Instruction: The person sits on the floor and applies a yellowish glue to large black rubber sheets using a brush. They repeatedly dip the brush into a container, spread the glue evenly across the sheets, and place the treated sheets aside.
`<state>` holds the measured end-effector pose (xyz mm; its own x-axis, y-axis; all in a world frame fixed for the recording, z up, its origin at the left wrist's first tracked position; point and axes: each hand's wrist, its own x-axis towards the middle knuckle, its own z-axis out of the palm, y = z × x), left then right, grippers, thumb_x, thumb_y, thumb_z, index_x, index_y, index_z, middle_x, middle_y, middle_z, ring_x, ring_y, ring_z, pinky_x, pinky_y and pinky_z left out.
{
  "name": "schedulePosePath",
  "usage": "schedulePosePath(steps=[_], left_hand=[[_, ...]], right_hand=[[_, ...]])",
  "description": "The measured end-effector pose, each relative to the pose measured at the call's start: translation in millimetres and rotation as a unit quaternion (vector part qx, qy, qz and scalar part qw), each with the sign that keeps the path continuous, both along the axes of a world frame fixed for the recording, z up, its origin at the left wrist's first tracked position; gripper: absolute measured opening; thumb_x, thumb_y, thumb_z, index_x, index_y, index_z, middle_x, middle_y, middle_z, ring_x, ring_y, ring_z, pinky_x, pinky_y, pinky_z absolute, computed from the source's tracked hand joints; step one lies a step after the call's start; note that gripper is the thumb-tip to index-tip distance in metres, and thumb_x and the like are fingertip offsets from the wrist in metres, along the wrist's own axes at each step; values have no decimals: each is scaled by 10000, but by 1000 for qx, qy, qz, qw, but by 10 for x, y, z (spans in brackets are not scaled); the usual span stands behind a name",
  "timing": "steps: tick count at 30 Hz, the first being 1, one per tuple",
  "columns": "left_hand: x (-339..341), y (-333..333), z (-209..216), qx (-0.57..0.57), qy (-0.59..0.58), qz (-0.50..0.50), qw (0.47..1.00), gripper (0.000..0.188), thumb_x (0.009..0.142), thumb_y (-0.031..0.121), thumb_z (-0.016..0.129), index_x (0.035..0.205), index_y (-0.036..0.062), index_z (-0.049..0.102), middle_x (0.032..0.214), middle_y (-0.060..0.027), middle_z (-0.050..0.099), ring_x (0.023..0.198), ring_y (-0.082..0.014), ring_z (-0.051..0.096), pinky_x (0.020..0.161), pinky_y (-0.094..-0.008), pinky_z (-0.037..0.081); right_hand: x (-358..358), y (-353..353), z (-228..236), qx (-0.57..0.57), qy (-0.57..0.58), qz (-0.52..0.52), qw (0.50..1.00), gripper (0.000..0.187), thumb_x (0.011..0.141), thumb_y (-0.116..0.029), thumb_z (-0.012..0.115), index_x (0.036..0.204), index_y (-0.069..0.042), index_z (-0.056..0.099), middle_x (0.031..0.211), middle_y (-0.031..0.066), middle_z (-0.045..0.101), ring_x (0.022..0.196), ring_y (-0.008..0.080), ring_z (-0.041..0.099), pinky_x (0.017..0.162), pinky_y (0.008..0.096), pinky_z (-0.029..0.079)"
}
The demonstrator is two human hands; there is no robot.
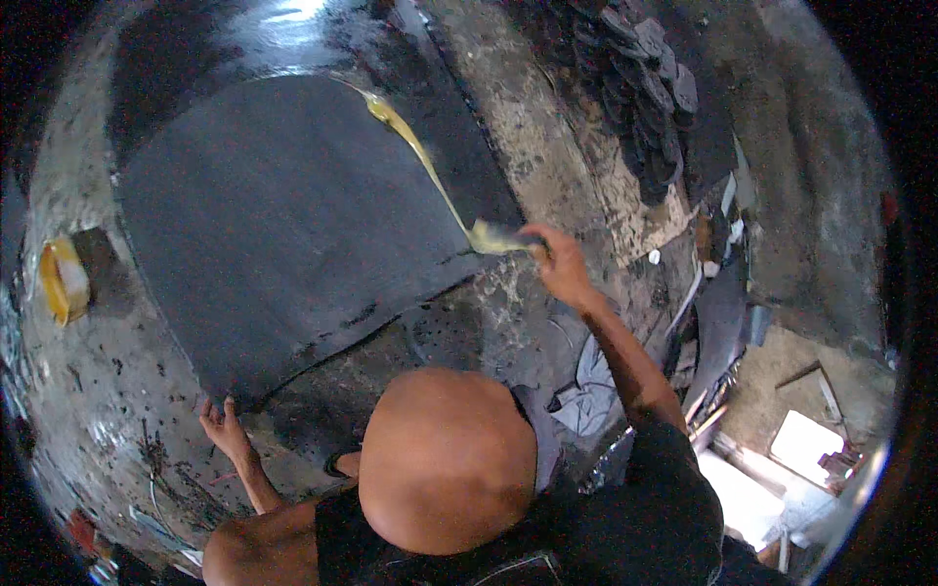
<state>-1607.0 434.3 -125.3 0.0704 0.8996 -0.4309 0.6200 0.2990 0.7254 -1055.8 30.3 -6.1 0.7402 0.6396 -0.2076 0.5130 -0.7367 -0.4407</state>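
A large dark grey sheet lies flat at the left and middle, on top of a darker, shinier sheet. My right hand is closed on the handle of a flat brush, blurred by motion. Yellowish paste coats its bristles, which meet the sheet's right corner. From there a streak of yellow paste runs along the right edge to a thicker blob at the far end. At the near left corner, my left hand has its fingers apart, with the fingertips at the sheet's edge.
A yellow container stands on the stained floor at the left. Dark cut pieces are heaped at the far right. Crumpled grey cloth and scraps lie right of me. A bare, rounded body part covers the lower middle.
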Motion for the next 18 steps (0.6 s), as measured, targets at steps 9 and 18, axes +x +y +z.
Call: schedulePosePath(steps=[9,18], left_hand=[[432,-52,173,-119,-194,53,972,687,955,205,709,1499,-77,399,1388,-199,568,1236,-308,592,1058,-407,447],[296,-139,0,-65,-137,102,983,772,955,309,722,1486,-142,389,1510,-251,450,1388,-346,459,1160,-418,343]], right_hand=[[-704,845,-539,37,-226,23,973,401,862,-101,646,1253,-12,647,1059,232,701,1017,432,650,905,512,515],[-302,1300,-747,-99,-130,-256,953,533,849,-398,739,1092,72,679,1075,319,676,1023,476,649,888,529,501]])
